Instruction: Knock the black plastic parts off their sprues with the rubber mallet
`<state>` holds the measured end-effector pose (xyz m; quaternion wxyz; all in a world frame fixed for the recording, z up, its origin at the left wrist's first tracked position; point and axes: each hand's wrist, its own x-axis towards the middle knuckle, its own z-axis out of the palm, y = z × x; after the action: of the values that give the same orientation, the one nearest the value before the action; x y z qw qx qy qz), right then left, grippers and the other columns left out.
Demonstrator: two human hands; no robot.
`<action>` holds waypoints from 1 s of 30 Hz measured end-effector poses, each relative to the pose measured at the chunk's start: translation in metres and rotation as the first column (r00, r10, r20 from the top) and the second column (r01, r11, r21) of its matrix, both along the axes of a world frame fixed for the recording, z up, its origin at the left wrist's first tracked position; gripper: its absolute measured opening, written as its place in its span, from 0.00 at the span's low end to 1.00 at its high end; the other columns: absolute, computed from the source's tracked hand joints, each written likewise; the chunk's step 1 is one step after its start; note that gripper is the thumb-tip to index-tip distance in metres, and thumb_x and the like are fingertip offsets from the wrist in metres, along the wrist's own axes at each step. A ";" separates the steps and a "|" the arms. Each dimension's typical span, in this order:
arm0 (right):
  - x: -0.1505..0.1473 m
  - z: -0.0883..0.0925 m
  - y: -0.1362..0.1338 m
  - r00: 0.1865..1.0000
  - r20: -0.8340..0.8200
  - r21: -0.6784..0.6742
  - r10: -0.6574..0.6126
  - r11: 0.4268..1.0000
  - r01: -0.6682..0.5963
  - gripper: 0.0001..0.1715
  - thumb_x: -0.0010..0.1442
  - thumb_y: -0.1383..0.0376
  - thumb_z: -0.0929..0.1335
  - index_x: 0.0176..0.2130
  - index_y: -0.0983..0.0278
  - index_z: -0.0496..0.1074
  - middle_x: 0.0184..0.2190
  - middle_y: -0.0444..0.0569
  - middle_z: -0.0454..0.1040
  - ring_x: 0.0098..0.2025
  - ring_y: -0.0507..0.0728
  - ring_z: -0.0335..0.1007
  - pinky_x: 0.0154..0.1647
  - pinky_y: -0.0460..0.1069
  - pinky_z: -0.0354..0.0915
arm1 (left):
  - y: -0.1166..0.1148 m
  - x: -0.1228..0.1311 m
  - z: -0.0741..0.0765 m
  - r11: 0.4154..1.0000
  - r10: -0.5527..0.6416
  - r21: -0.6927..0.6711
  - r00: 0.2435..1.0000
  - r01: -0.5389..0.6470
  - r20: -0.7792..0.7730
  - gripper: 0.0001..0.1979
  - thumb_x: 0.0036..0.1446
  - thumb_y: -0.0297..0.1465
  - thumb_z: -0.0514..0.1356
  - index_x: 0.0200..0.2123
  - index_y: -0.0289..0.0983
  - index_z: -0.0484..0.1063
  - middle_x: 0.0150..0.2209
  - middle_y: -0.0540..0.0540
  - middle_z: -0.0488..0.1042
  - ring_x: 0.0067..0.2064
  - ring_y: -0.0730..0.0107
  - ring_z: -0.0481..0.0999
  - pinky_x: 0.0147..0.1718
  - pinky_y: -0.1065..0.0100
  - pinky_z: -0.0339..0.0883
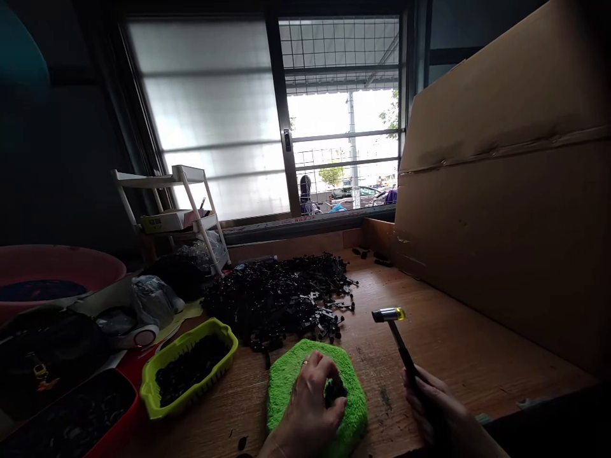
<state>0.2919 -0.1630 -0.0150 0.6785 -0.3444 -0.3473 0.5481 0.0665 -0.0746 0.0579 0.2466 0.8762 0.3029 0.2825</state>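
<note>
On a bright green fuzzy pad [291, 375], my left hand [312, 397] has its fingers curled round a small black part [335, 391], most of which the fingers hide. To the right, my right hand [434, 404] grips the dark handle of a small mallet [392, 315], raised above the table. The mallet's head has one black face and one clear yellow face. Just beyond the pad lies a large heap of small black parts [281, 299] with some shiny metal pieces. A yellow-green basket [224, 334] of black pieces stands left of the pad.
A big cardboard box [501, 242] walls off the right side of the wooden table [458, 318]. At left are a red bin [126, 381] of dark pieces, a pink basin [95, 261] and plastic bags [155, 299]. A white shelf rack [191, 175] stands before the window [214, 127].
</note>
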 end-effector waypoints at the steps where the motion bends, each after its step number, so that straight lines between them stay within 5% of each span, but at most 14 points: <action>1: 0.001 -0.001 0.000 1.000 -0.002 -0.005 0.000 1.000 0.000 0.11 0.60 0.57 0.63 0.35 0.62 0.66 0.19 0.39 0.61 0.15 0.45 0.53 0.14 0.41 0.50 | -0.001 0.000 -0.002 1.000 0.013 0.020 1.000 -0.013 -0.011 0.09 0.44 0.24 0.56 0.32 0.38 0.62 0.36 0.47 0.63 0.42 0.66 0.63 0.42 0.66 0.59; 8: 0.003 -0.005 -0.005 0.999 -0.044 -0.062 -0.021 0.998 0.018 0.11 0.61 0.57 0.62 0.40 0.60 0.66 0.21 0.39 0.61 0.17 0.46 0.53 0.16 0.43 0.52 | -0.005 -0.002 -0.010 0.978 0.093 0.194 0.994 -0.081 -0.051 0.06 0.45 0.22 0.55 0.29 0.37 0.65 0.34 0.45 0.64 0.38 0.63 0.64 0.35 0.63 0.59; 16: 0.001 -0.003 -0.009 0.998 -0.052 -0.051 -0.045 0.998 0.042 0.10 0.61 0.57 0.62 0.40 0.59 0.64 0.22 0.40 0.62 0.18 0.47 0.54 0.17 0.43 0.52 | -0.003 -0.012 -0.031 0.932 -0.093 0.357 0.992 0.056 0.086 0.09 0.41 0.19 0.53 0.26 0.37 0.65 0.31 0.46 0.64 0.35 0.66 0.65 0.35 0.65 0.59; 21: 0.001 -0.002 -0.008 0.999 -0.040 -0.037 -0.037 0.999 0.036 0.10 0.62 0.58 0.61 0.42 0.59 0.65 0.23 0.40 0.63 0.19 0.47 0.55 0.18 0.43 0.53 | -0.002 -0.013 -0.012 0.974 0.021 0.222 0.997 -0.037 0.077 0.06 0.48 0.23 0.53 0.30 0.38 0.65 0.33 0.46 0.67 0.38 0.64 0.67 0.42 0.61 0.59; 25: 0.001 -0.002 -0.004 1.000 -0.010 -0.003 -0.012 1.000 0.012 0.11 0.60 0.57 0.62 0.37 0.62 0.66 0.20 0.40 0.61 0.16 0.46 0.54 0.15 0.43 0.50 | 0.015 0.003 0.008 0.985 0.156 0.071 0.987 -0.158 0.031 0.06 0.53 0.32 0.53 0.27 0.38 0.67 0.31 0.47 0.69 0.37 0.65 0.69 0.38 0.66 0.60; 30: -0.003 -0.005 -0.004 0.997 -0.028 -0.003 -0.070 0.998 0.070 0.11 0.59 0.56 0.63 0.36 0.60 0.67 0.20 0.39 0.61 0.16 0.46 0.53 0.16 0.42 0.49 | 0.044 0.024 0.003 0.978 0.160 -0.112 0.977 -0.176 -0.143 0.07 0.45 0.33 0.59 0.20 0.37 0.69 0.27 0.48 0.72 0.33 0.67 0.70 0.32 0.70 0.59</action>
<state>0.2887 -0.1665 -0.0195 0.7018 -0.3491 -0.3248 0.5292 0.0900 -0.0307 0.0610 0.2548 0.8473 0.4086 0.2239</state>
